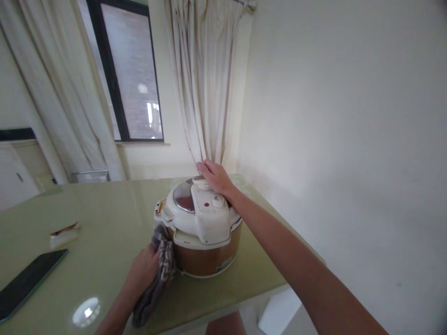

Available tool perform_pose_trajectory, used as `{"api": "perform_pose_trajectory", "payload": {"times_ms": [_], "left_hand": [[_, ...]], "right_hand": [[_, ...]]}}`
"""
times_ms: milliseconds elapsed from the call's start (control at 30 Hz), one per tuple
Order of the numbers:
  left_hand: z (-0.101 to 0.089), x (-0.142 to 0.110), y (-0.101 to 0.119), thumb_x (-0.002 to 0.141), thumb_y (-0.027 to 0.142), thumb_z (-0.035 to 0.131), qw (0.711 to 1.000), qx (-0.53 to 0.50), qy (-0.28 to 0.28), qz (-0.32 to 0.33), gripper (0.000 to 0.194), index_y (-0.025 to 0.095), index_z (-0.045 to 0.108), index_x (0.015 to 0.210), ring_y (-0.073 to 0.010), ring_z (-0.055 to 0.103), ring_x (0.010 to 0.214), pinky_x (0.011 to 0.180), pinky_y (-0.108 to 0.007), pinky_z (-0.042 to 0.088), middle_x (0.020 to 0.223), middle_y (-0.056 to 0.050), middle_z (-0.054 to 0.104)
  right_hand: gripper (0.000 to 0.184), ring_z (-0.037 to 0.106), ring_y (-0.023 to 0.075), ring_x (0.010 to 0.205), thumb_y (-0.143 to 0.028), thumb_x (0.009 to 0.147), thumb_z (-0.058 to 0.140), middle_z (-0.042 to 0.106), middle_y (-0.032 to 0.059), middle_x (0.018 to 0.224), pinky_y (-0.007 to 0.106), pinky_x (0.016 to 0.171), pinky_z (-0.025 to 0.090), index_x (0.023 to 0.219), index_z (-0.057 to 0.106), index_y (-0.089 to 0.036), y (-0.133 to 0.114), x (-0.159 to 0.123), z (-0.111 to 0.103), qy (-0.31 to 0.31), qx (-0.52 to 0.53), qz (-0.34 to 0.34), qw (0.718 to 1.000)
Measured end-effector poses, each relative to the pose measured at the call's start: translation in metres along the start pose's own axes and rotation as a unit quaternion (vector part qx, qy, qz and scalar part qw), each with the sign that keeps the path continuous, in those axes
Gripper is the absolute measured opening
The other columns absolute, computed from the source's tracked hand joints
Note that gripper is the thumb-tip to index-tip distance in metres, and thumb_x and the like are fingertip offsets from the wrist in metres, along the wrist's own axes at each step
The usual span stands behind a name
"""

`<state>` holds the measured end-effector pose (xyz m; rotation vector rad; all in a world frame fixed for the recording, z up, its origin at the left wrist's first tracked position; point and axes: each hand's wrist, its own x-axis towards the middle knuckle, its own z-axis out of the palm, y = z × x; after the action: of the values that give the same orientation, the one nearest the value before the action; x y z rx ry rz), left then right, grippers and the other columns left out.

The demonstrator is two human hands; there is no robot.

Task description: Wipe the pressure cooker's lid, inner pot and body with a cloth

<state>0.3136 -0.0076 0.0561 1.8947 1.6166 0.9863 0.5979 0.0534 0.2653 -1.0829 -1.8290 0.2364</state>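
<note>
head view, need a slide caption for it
Left hand holding a grey cloth at the side of a white-and-brown cooker, right hand on its top.

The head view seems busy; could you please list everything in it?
table: one, pale green, centre
lidded cooker: one, white and brown, on the table
cloth: one, grey patterned, at the cooker's left side
tablet-like slab: one, black, near left
small unclear item: one, white and reddish-brown, beyond the slab
unclear block: one, white, below the table's near edge
window: one, black-framed, back left
curtains: two, cream, flanking the window
cabinet: one, white, far left
walls: two, off-white, back and right
left hand: one, bare, gripping the cloth
right hand: one, bare, atop the cooker
leg: one, bare, bottom middle
</note>
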Motion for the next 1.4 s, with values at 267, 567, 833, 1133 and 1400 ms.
{"api": "perform_pose_trajectory", "payload": {"times_ms": [267,567,833,1133,1400], "left_hand": [[-0.018,-0.097,0.1,0.09,0.072,0.044,0.99,-0.021,-0.134,-0.026,0.061,0.021,0.077,0.088,-0.0338,0.074,0.095,0.087,-0.044,0.059,0.094,-0.01,0.081],[-0.119,-0.05,0.198,0.091,0.068,0.057,0.964,-0.082,0.235,0.093,0.053,0.019,0.069,0.072,-0.0243,0.069,0.069,0.059,-0.03,0.05,0.067,-0.002,0.07],[-0.067,0.07,0.216,0.082,0.049,0.073,0.957,-0.036,0.104,0.269,0.036,0.016,0.073,0.098,-0.0354,0.063,0.118,0.112,-0.055,0.043,0.107,-0.012,0.071],[-0.067,0.07,0.116,0.091,0.053,0.059,0.917,-0.372,0.106,0.097,0.071,0.021,0.05,0.153,-0.0313,0.049,0.147,0.127,-0.055,0.032,0.151,-0.014,0.059],[0.077,-0.001,0.013,0.093,0.077,0.052,0.932,-0.347,0.074,0.072,0.098,0.03,0.016,0.171,-0.0316,0.023,0.165,0.134,-0.051,0.023,0.179,-0.01,0.022]], "right_hand": [[0.036,0.063,0.0189,0.09,-0.049,0.109,0.042,0.067,0.0033,0.092,0.034,0.085,0.049,0.093,0.063,-0.023,-0.012,-0.016,-0.014,0.213,0.048,-0.11,0.969],[0.028,0.062,0.0193,0.094,-0.042,0.11,0.046,0.066,0.0051,0.102,0.037,0.087,0.05,0.105,0.066,-0.023,-0.066,-0.075,-0.049,0.279,0.068,-0.132,0.949],[0.048,0.049,0.0351,0.139,-0.062,0.1,0.06,0.058,0.0132,0.147,0.053,0.117,0.037,0.134,0.063,-0.028,-0.11,-0.056,-0.037,-0.036,-0.227,-0.193,0.954],[0.105,0.058,0.0486,0.125,-0.098,0.06,0.071,0.068,0.0211,0.131,0.07,0.109,0.037,0.135,0.066,-0.025,-0.093,0.0,0.024,-0.233,-0.385,-0.138,0.882],[0.076,0.07,0.0377,0.109,-0.078,0.055,0.09,0.075,0.0124,0.115,0.051,0.094,0.055,0.112,0.079,-0.029,-0.042,0.074,0.046,-0.324,-0.252,-0.063,0.91]]}}
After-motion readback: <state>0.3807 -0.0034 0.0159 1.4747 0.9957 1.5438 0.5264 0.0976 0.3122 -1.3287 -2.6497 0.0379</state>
